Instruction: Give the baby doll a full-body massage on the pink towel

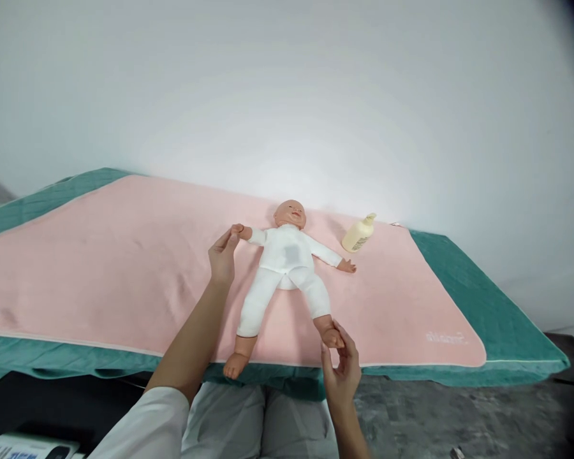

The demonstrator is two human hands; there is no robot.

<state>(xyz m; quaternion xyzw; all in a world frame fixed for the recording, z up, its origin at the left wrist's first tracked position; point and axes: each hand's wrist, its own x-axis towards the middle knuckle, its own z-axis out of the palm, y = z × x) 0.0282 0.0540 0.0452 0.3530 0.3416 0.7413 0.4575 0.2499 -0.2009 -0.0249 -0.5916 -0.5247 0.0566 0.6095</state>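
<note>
A baby doll [289, 252] with a white cloth body lies on its back, head toward the wall and feet toward me. My left hand [224, 254] is closed on the doll's hand at the left, holding that arm out to the side. At the near edge, my right hand [340, 370] grips the doll's foot on the right, thumb and fingers around it. The doll's other foot [236, 365] reaches over the near edge. Its other arm rests stretched out, close to a pale yellow pump bottle [358, 236].
A pink mat [100, 268] is spread under the doll on a green quilted cover [483, 299]. The white wall [287, 95] stands right behind. At lower left are a black surface [76, 401] and a white package [29, 446]. Grey floor [435, 414] shows at lower right.
</note>
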